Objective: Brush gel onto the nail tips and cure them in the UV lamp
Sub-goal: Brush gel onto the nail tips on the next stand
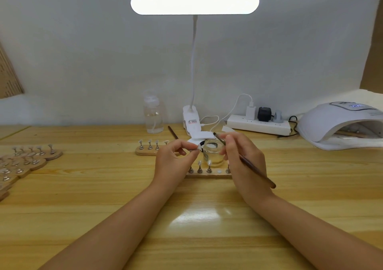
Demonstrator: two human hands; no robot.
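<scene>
Wooden table (83,186) under my forearms, pale and glossy with the desk lamp (194,4) reflected in it. My left hand (174,162) pinches a small clear nail tip (197,146) on its stand between thumb and fingertips, held up just left of the glass jar (213,152). My right hand (242,159) grips the brush (244,159) like a pen, fingers curled round the shaft, its bristle end pointing up and left above the jar's rim and close to the tip; whether bristles touch the tip I cannot tell. Beneath my hands lies a wooden holder (209,173) with more tips standing in a row and one bare spot. A second holder (149,148) sits behind my left hand, and several more are stacked at the far left (27,159). At the far right the UV lamp (339,122) stands with its mouth facing me, beside a power strip (259,124). A clear bottle (153,114) stands by the wall.
</scene>
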